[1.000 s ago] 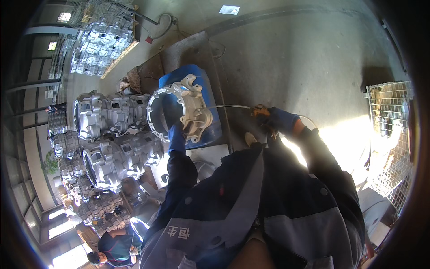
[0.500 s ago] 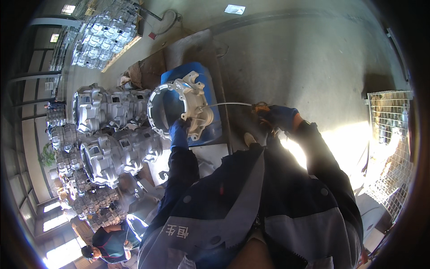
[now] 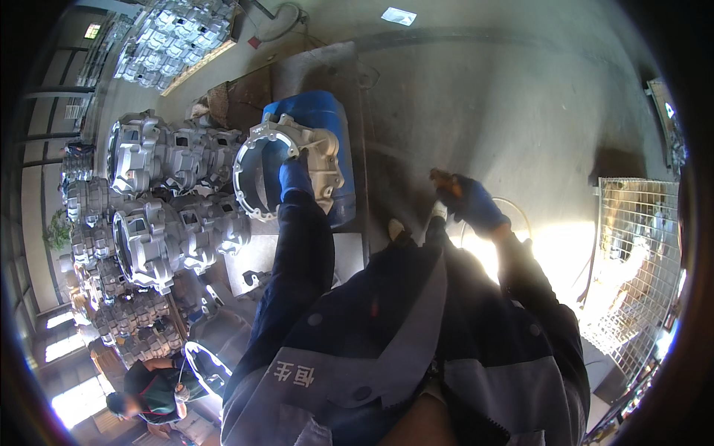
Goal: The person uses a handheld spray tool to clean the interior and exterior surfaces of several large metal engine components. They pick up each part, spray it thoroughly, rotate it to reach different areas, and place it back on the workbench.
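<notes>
A ring-shaped, pale metal housing (image 3: 320,146) rests on the blue plastic drum (image 3: 343,126), its wide round opening turned to the left. My left hand (image 3: 296,177), in a blue glove, is closed on the near part of its rim. Off to the right, apart from the housing, my blue-gloved right hand (image 3: 478,206) grips an orange hand tool (image 3: 444,181). The tool's thin rod cannot be made out now.
Rows of similar metal housings (image 3: 137,238) stand to my left. More castings (image 3: 178,41) are stacked on a pallet at the far left. A wire mesh cage (image 3: 632,253) is at the right. Another person (image 3: 152,394) works at the lower left. A thin hose (image 3: 513,204) loops near my right arm.
My right hand has moved nearer and the tool has drawn away from the housing, which its thin rod reached before. My left hand sits higher on the rim; the housing looks turned slightly.
</notes>
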Tool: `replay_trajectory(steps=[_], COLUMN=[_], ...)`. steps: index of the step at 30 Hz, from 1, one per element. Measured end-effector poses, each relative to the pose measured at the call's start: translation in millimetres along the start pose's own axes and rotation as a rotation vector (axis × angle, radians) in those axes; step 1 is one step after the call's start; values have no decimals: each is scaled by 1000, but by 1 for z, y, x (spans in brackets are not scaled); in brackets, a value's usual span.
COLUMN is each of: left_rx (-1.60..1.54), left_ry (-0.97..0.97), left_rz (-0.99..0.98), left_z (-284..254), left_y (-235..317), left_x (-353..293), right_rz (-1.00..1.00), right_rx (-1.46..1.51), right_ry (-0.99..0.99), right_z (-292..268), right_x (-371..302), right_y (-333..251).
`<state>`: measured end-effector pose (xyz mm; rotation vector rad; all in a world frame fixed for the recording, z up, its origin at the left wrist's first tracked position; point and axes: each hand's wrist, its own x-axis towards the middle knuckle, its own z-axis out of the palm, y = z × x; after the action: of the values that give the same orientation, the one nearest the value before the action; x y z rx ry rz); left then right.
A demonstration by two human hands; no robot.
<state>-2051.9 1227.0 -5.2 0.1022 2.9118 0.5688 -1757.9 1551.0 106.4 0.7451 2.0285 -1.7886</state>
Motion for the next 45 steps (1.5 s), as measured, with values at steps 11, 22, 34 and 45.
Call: replay_trajectory(steps=[11, 22, 34, 45], left_rx=[244, -308, -451, -232], left_ry=[-144, -67, -28, 138], left_rz=[262, -58, 2, -187], left_z=[-48, 29, 42, 5], left_y=[-39, -60, -78, 21], left_x=[-79, -51, -47, -53], right_rz=[25, 90, 162, -73], right_rx=[229, 305, 363, 11], right_ry=[-263, -204, -213, 58], right_z=[7, 22, 34, 27], right_x=[10, 39, 49, 17], right_y=[24, 56, 73, 39])
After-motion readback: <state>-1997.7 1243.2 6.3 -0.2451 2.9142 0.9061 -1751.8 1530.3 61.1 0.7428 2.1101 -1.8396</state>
